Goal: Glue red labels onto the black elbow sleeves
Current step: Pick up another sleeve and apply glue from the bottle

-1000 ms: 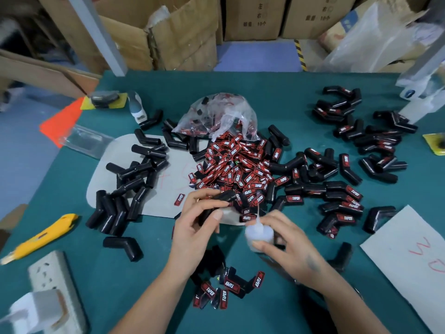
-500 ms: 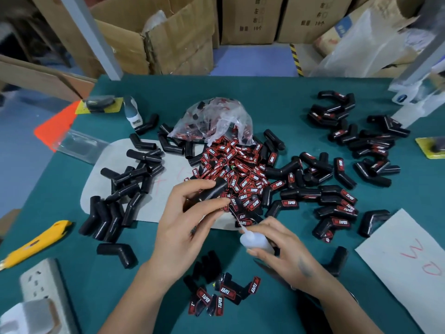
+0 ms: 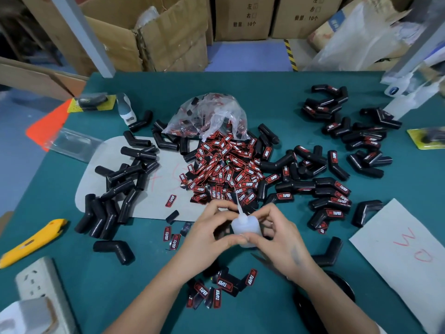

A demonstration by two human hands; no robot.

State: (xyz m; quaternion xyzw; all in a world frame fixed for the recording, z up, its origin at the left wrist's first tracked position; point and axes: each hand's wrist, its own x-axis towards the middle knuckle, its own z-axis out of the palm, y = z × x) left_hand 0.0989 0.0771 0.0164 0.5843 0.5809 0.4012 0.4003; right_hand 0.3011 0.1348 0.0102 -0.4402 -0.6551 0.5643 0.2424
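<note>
Both hands, left hand (image 3: pixel 204 233) & right hand (image 3: pixel 280 239), fingers pinching glue bottle (image 3: pixel 245 226) at 6 o'clock. Labelled sleeves (image 3: pixel 337 189) approx. half done, 3 o'clock; bare sleeves (image 3: pixel 115 189) at 9; labels (image 3: pixel 224 169) centre tabletop (image 3: pixel 265 104).

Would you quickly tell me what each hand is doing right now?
Left hand: fingers curled, gripping the white glue bottle from its left side.
Right hand: fingers curled, gripping the same bottle from its right side.
</note>
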